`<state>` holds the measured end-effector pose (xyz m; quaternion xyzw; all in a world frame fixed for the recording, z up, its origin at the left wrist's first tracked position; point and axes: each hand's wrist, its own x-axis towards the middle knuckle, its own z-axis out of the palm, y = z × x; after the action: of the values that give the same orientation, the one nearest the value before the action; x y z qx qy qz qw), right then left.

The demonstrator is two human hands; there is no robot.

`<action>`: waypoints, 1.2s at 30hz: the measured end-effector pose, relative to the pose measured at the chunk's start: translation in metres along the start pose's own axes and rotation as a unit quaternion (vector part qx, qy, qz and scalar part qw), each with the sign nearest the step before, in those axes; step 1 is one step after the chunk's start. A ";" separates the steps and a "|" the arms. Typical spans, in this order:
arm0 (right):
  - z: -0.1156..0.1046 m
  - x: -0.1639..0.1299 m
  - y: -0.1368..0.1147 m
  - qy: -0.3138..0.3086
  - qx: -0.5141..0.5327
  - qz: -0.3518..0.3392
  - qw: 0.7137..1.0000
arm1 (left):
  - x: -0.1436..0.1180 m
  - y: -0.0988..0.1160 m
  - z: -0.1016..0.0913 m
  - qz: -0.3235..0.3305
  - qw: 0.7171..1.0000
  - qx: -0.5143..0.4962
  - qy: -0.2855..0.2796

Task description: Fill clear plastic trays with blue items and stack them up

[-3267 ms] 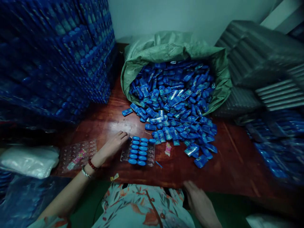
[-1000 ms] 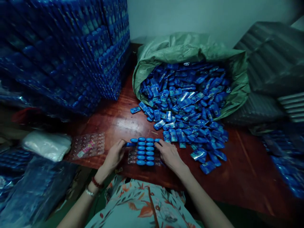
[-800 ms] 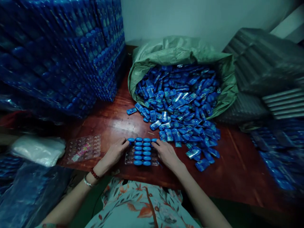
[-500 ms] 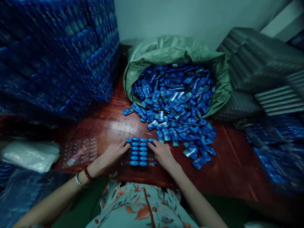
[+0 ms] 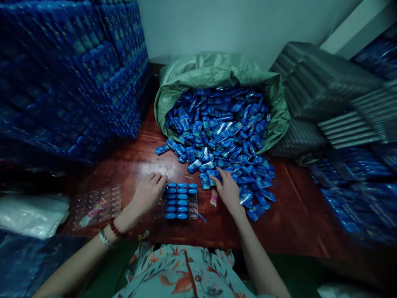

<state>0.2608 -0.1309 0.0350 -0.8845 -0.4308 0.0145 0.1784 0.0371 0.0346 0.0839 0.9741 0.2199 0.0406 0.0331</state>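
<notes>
A clear plastic blister tray [image 5: 192, 211] lies near the table's front edge, with glossy blue oval pieces [image 5: 176, 203] filling its two middle columns and part of the right one. At the tray's top left corner is my left hand [image 5: 147, 192], fingers bent and close together; whatever lies under the fingertips is hidden. My right hand [image 5: 228, 191] is off the tray, at the near edge of a heap of blue wrapped packets [image 5: 223, 132]. Its thumb and forefinger are apart, and I see nothing between them.
A green woven sack [image 5: 198, 76] lies open behind, packets spilling out onto the red-brown table [image 5: 294, 223]. Tall stacks of filled blue trays [image 5: 93, 82] stand left, grey tray stacks [image 5: 322, 78] right. Another clear tray [image 5: 96, 203] and a pink wrapper [image 5: 214, 198] lie nearby.
My right hand has left the tray's top right corner and moved right to the packets. A blue piece now sits below that corner. My left hand stays at the tray's left side.
</notes>
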 end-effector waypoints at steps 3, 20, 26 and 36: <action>0.005 0.020 -0.009 -0.105 -0.062 0.000 0.992 | 0.051 0.024 -0.002 -0.005 0.998 -0.056 -0.033; 0.022 -0.073 -0.009 -0.005 0.427 0.016 0.904 | 0.105 -0.004 0.037 0.069 0.962 -0.264 -0.020; 0.030 -0.067 -0.017 -0.005 0.225 -0.236 0.945 | 0.021 -0.035 0.003 -0.044 0.923 -0.353 0.145; 0.004 -0.039 -0.032 -0.092 -0.006 -0.348 0.933 | -0.098 -0.027 0.031 -0.216 0.882 -0.385 0.167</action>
<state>0.2110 -0.1415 0.0364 -0.6754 -0.7260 0.0304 0.1261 -0.0598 0.0150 0.0444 0.7919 0.3939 0.2757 0.3765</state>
